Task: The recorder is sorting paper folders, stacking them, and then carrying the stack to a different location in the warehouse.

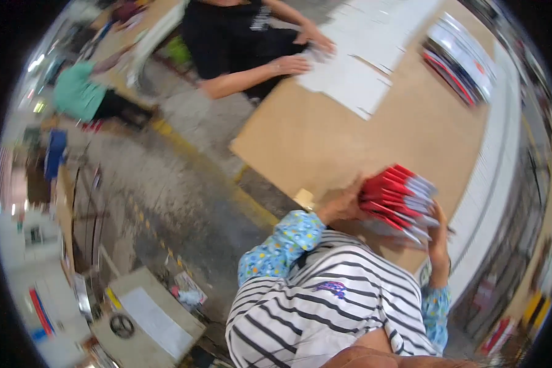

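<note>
You have a thick bundle of thin, flat red and silvery-white packets (394,197) between your left hand (348,202) and right hand (437,238); its red portion faces your left, its pale ends your right; the layers splay unevenly, edges blurred; it sits over the tan, flat-topped table (313,138), contact unclear.

From my remote seat I see grey floor (165,202), worn and stained, with faded yellow line (251,207) running across. Upper left: person in green shirt (80,91), dark trousers. Nearer, top: person in black shirt (221,40); bright green object (178,52) just beside, kind unclear to me. Lower left: grey-green bench top (170,295) bearing black spoked wheel (122,326) and white sheet (156,322). I spot blue object (56,153) far left, yellow-and-black striped piece (536,310) lower right, blurred.
</note>
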`<control>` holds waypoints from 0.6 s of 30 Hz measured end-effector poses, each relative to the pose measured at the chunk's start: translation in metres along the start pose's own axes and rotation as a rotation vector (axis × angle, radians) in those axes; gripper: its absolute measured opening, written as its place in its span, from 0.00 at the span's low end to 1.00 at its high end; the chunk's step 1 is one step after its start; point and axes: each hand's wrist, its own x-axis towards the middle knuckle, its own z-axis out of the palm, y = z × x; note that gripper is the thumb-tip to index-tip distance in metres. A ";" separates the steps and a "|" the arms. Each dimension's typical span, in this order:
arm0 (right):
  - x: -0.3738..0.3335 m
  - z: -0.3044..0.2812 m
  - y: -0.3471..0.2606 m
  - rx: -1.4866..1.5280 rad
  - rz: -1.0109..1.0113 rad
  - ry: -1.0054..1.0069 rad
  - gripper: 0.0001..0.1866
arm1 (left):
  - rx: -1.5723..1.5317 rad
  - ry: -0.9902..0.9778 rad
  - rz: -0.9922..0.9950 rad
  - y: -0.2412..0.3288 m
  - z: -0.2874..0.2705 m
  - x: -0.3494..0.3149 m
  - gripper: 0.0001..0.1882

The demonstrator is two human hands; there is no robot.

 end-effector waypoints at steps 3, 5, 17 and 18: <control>0.009 0.018 0.038 -0.409 -0.029 0.090 0.69 | 0.021 0.031 0.090 -0.012 0.009 0.007 0.59; 0.046 0.044 0.021 -0.058 0.013 0.319 0.66 | -0.051 -0.030 0.029 -0.023 0.014 0.015 0.60; 0.053 0.020 0.017 -0.602 -0.380 0.224 0.52 | -0.020 -0.067 -0.001 -0.011 0.037 0.005 0.58; 0.045 0.026 0.026 -0.499 -0.256 0.219 0.53 | 0.220 0.019 0.115 -0.011 0.041 0.001 0.58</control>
